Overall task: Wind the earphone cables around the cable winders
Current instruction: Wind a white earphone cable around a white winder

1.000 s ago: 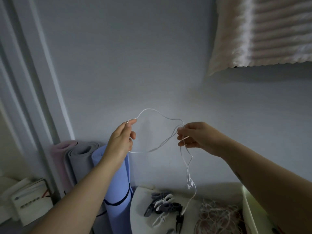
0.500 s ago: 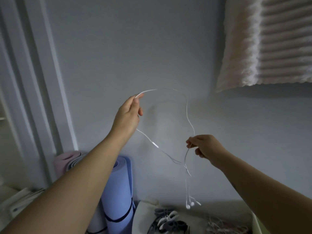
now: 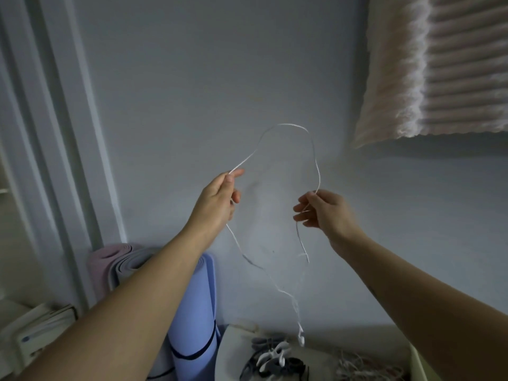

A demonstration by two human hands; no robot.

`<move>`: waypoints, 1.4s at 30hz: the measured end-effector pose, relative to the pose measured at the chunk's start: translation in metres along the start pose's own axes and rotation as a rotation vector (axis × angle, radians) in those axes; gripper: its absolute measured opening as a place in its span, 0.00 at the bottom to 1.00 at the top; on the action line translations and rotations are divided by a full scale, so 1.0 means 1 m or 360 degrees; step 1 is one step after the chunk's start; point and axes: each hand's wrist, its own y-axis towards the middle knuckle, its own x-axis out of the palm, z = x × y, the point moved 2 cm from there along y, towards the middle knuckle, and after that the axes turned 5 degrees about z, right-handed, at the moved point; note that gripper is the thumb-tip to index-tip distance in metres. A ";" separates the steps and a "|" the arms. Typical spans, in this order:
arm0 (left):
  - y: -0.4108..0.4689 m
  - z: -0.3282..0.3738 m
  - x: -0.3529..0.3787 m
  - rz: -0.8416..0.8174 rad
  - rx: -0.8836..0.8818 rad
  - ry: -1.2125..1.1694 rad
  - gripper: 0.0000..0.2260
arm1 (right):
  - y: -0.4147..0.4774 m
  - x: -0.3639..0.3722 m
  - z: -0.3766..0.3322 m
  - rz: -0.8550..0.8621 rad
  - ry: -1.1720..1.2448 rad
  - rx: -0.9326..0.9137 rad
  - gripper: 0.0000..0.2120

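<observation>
Two hands, the left hand (image 3: 217, 200) and the right hand (image 3: 327, 213). One earphone cable (image 3: 288, 124). Three rolled mats: pink mat (image 3: 101, 259), grey mat (image 3: 129, 268), blue mat (image 3: 192, 312). One fluffy blanket (image 3: 439, 64). The cable winders (image 3: 275, 358) are heaped, too jumbled to count.

This is a room in a home, likely a bedroom or a storage corner. A plain painted wall (image 3: 220, 78) meets a white door frame (image 3: 68, 133) on the left. Rolled exercise mats stand on end in that corner: a pink mat (image 3: 110, 259), a grey mat (image 3: 132, 268) and a blue mat (image 3: 192, 312). A fluffy ribbed blanket (image 3: 439, 64) shows at the upper right. Notebooks (image 3: 41, 325) lie stacked at the lower left. A small white table (image 3: 233, 350) beside the mats carries plastic clips (image 3: 272, 358) and tangled white cables (image 3: 362, 367).
</observation>
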 end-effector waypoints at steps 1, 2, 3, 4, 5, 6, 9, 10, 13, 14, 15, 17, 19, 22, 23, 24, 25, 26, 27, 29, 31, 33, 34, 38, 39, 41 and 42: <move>0.000 -0.001 0.000 -0.0001 0.0000 0.0019 0.12 | 0.001 0.002 -0.002 0.0013 0.0023 -0.0036 0.14; 0.000 -0.002 -0.001 0.0000 -0.0001 0.0037 0.12 | 0.001 0.002 -0.005 0.0033 0.0032 -0.0085 0.14; 0.000 -0.003 -0.002 0.0003 -0.0002 0.0053 0.12 | 0.002 0.003 -0.007 0.0046 0.0044 -0.0132 0.14; 0.000 -0.004 -0.003 0.0007 -0.0005 0.0068 0.12 | 0.002 0.004 -0.008 0.0034 0.0070 -0.0160 0.14; 0.001 -0.006 -0.004 0.0010 -0.0009 0.0090 0.12 | 0.002 0.005 -0.009 0.0001 0.0098 -0.0170 0.14; 0.001 -0.007 -0.005 0.0013 -0.0013 0.0115 0.12 | 0.002 0.006 -0.010 -0.0019 0.0108 -0.0182 0.14; 0.002 -0.011 -0.010 0.0029 -0.0003 0.0182 0.12 | 0.004 0.010 -0.013 -0.0001 0.0149 -0.0212 0.14; 0.002 -0.012 -0.013 0.0045 0.0005 0.0206 0.13 | 0.005 0.010 -0.013 0.0034 0.0157 -0.0232 0.14; 0.004 -0.014 -0.019 0.0099 0.0018 0.0262 0.13 | 0.007 0.009 -0.015 0.0110 0.0184 -0.0283 0.14; 0.004 -0.016 -0.021 0.0106 0.0022 0.0269 0.13 | 0.006 0.009 -0.016 0.0101 0.0196 -0.0288 0.14; 0.005 -0.017 -0.022 0.0113 0.0026 0.0274 0.13 | 0.006 0.009 -0.017 0.0122 0.0186 -0.0313 0.14; 0.005 -0.019 -0.025 0.0135 0.0028 0.0269 0.13 | 0.006 0.011 -0.017 0.0138 0.0150 -0.0375 0.14; 0.007 -0.021 -0.025 0.0145 0.0031 0.0258 0.12 | 0.004 0.015 -0.018 0.0042 0.0173 -0.0355 0.14; 0.007 -0.024 -0.026 0.0137 0.0022 0.0249 0.12 | 0.004 0.019 -0.021 0.0069 0.0127 -0.0450 0.14; 0.007 -0.025 -0.025 0.0134 0.0018 0.0244 0.13 | 0.002 0.020 -0.024 0.0014 0.0166 -0.0425 0.14; 0.007 -0.026 -0.025 0.0132 0.0016 0.0246 0.13 | 0.001 0.022 -0.025 -0.0028 0.0176 -0.0409 0.14; 0.007 -0.026 -0.026 0.0132 0.0013 0.0251 0.13 | 0.002 0.023 -0.027 -0.0018 0.0149 -0.0451 0.13; 0.008 -0.026 -0.026 0.0133 0.0009 0.0252 0.13 | 0.003 0.022 -0.028 0.0041 0.0076 -0.0539 0.13; 0.008 -0.027 -0.027 0.0131 0.0005 0.0249 0.13 | 0.005 0.021 -0.029 0.0082 0.0013 -0.0618 0.12; 0.008 -0.028 -0.028 0.0127 -0.0009 0.0233 0.13 | 0.007 0.021 -0.033 0.0086 0.0009 -0.0676 0.11; 0.007 -0.028 -0.030 0.0130 -0.0025 0.0204 0.13 | 0.008 0.019 -0.033 0.0148 -0.0032 -0.0676 0.11; 0.007 -0.026 -0.030 0.0137 -0.0042 0.0154 0.13 | 0.010 0.014 -0.028 0.0214 -0.0082 -0.0621 0.11; 0.006 -0.025 -0.030 0.0145 -0.0053 0.0122 0.13 | 0.011 0.012 -0.023 0.0206 -0.0125 -0.0578 0.12; 0.004 -0.021 -0.029 0.0133 -0.0077 0.0020 0.13 | 0.009 0.004 0.008 0.0081 -0.0453 -0.0307 0.11; 0.003 -0.020 -0.029 0.0113 -0.0078 0.0016 0.13 | 0.008 -0.001 0.016 0.0073 -0.0520 -0.0225 0.10; 0.000 -0.020 -0.028 0.0081 -0.0091 0.0044 0.13 | 0.004 -0.011 0.031 -0.0013 -0.0734 -0.0057 0.08; -0.002 -0.022 -0.029 0.0063 -0.0097 0.0089 0.13 | 0.001 -0.016 0.040 -0.0071 -0.0824 0.0022 0.07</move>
